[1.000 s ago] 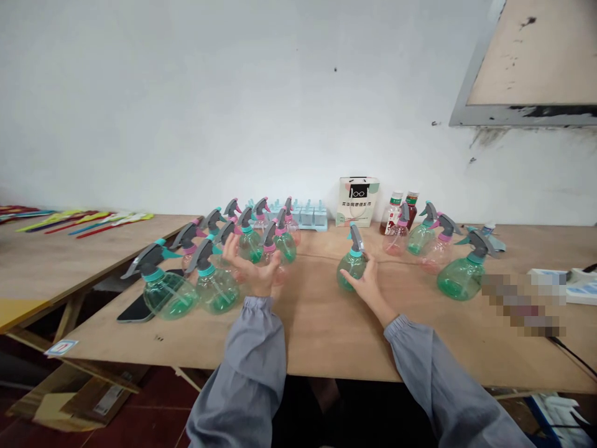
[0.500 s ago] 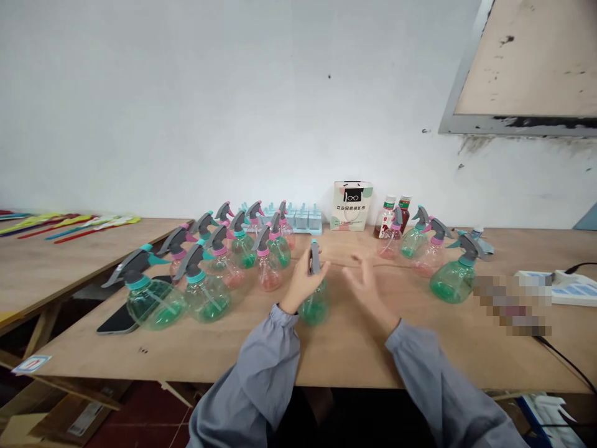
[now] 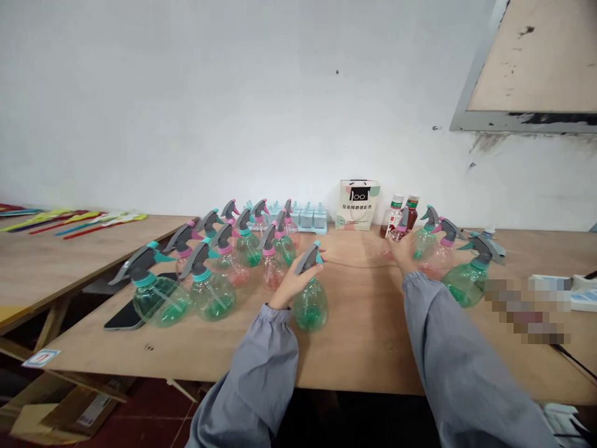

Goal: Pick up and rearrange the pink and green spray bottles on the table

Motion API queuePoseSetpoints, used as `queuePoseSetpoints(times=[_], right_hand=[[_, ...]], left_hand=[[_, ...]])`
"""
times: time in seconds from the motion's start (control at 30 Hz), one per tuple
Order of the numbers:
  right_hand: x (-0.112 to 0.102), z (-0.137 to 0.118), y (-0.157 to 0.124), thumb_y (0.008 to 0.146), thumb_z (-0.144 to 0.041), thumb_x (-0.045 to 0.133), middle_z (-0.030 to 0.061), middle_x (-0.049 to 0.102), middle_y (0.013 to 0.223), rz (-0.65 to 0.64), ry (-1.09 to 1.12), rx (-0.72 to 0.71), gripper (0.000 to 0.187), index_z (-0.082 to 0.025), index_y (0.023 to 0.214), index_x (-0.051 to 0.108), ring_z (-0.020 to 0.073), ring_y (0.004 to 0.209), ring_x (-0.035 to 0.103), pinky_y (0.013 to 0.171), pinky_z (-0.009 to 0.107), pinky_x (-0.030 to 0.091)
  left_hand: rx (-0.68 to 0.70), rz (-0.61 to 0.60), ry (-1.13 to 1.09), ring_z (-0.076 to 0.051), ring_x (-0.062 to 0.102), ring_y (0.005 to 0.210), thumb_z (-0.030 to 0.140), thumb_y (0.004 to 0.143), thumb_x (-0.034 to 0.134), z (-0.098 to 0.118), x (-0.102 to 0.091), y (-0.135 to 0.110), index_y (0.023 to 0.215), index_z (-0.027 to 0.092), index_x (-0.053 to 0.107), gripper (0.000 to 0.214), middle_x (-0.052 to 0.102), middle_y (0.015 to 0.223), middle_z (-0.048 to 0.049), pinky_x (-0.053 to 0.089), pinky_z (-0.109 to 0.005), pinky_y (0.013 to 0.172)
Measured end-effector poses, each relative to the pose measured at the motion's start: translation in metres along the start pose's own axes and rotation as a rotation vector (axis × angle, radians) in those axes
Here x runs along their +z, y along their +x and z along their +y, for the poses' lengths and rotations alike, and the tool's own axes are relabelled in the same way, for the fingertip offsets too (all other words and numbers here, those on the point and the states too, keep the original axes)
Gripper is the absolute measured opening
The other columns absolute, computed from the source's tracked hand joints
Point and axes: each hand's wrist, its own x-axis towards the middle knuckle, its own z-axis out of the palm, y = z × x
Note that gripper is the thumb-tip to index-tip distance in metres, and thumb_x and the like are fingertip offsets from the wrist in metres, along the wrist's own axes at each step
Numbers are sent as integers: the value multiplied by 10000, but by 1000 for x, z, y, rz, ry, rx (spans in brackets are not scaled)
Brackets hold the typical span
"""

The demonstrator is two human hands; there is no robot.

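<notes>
My left hand [image 3: 293,278] is wrapped round the neck of a green spray bottle [image 3: 310,302] with a grey trigger and teal collar, standing on the wooden table [image 3: 354,330] in front of me. My right hand [image 3: 405,251] reaches far right to a pink spray bottle [image 3: 397,231] at the back; its fingers are blurred against the bottle. A cluster of green and pink spray bottles [image 3: 219,267] stands to the left. Three more spray bottles [image 3: 459,261] stand on the right.
A black phone [image 3: 122,316] lies by the left cluster. A paper bag [image 3: 358,204], two drink bottles [image 3: 405,210] and pale blue trays [image 3: 305,216] line the wall. A white power strip [image 3: 566,287] lies far right. Coloured strips [image 3: 74,221] lie on a second table at left.
My left hand has turned the green bottle so its trigger points left and set it slightly nearer. My right hand has moved away from it, out to the pink bottle at the back right.
</notes>
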Motion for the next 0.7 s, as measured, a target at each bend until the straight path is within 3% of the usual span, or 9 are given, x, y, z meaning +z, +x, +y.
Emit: queuePoseSetpoints(times=[0.13,0.27,0.43,0.7], right_hand=[[-13,-1,-38,748,-493,643,196,543,1206,-71,94,-103,637,-116,1237,486,345,1185,496,1059,535,395],[-36,-14,-91,792,-569,616,137,540,1156,-126,258,-255,641,-167,1271,476,309,1130,514,1035,527,426],[-61,-45,-146,830,-534,645,101,558,1105,-250,391,-294,555,-201,1251,502,283,1058,559,980,506,476],[-70,-71,-167,853,-475,652,120,563,1148,-402,482,-363,525,-198,1271,496,296,1095,570,986,519,491]], left_hand=[[-111,106,-270,-271,687,1100,336,694,750,0,-1,1,1024,177,718,368,767,1002,-84,446,-416,1054],[-198,36,-501,-317,675,1160,321,617,730,-2,-2,4,970,154,726,391,773,998,-104,468,-445,1066],[-198,29,-547,-324,676,1173,297,624,683,-3,-5,3,879,152,724,296,774,991,-112,488,-456,1073],[-179,301,-459,-300,730,978,305,526,570,-10,-4,9,668,194,587,181,727,758,-64,591,-404,849]])
